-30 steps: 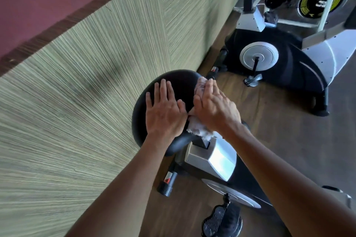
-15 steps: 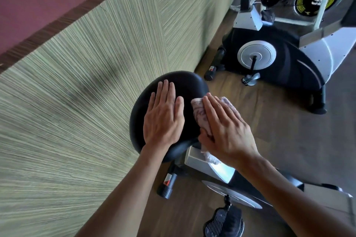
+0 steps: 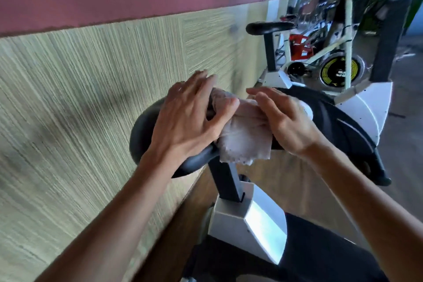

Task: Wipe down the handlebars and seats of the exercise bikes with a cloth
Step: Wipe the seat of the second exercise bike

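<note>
A black bike seat (image 3: pixel 143 128) on a dark post sits in the middle of the head view, close to the wall. My left hand (image 3: pixel 185 119) lies over the seat's top, its thumb and fingers pinching one end of a pale, crumpled cloth (image 3: pixel 242 142). My right hand (image 3: pixel 283 121) holds the cloth's other end at the seat's right side. The cloth hangs between both hands and drapes down over the seat's near edge. Most of the seat is hidden under my hands.
A striped green wall (image 3: pixel 80 98) runs close on the left. The bike's white and black body (image 3: pixel 251 224) stands below the seat. A second bike's seat (image 3: pixel 270 27), white frame and black housing (image 3: pixel 338 121) stand ahead, with more gym gear behind. Brown floor lies to the right.
The view has tilted up from looking down on the seat. My left hand, flat on the seat before, now grips the cloth together with my right hand.
</note>
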Action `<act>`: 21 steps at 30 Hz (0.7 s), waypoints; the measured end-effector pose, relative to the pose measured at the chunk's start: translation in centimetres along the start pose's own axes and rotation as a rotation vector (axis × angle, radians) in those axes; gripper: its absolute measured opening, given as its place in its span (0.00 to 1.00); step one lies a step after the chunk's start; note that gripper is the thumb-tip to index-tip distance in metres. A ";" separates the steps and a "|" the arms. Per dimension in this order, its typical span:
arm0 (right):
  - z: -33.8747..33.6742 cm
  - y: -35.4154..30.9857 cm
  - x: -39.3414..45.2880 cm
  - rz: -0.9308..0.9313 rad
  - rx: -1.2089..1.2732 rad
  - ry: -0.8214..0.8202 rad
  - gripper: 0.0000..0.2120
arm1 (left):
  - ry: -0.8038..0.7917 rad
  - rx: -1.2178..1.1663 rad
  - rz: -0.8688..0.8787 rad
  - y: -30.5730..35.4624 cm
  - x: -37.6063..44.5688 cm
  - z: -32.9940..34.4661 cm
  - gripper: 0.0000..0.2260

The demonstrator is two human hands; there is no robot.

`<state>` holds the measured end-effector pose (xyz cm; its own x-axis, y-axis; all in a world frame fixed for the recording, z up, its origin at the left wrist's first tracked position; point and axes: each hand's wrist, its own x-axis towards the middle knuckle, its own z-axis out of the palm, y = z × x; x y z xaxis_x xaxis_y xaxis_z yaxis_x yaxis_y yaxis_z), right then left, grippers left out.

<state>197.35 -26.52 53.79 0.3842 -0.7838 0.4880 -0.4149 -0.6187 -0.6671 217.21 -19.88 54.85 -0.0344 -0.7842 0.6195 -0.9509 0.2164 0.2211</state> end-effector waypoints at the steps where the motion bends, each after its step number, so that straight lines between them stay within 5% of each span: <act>1: 0.3 0.8 -0.6 -0.015 -0.088 -0.005 0.24 | 0.079 0.034 0.064 0.1 -0.2 0.2 0.33; 7: 0.9 1.0 -0.5 0.013 0.318 0.027 0.34 | 0.277 0.128 0.089 2.0 2.0 1.4 0.24; 12: 0.6 2.4 -1.7 -0.051 0.416 0.119 0.35 | -0.024 0.341 0.011 6.0 2.3 5.4 0.25; 17: 0.4 3.2 -2.9 -0.063 0.410 0.051 0.36 | 0.396 0.543 0.040 6.5 -2.6 9.2 0.29; 21: -0.3 3.6 -2.1 0.006 0.509 -0.001 0.33 | 0.458 0.646 0.130 7.0 -4.4 12.4 0.35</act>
<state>194.80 -27.11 50.53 0.3843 -0.7871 0.4826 0.0370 -0.5092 -0.8599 206.87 -22.17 44.35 -0.1610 -0.4293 0.8887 -0.9429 -0.1992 -0.2670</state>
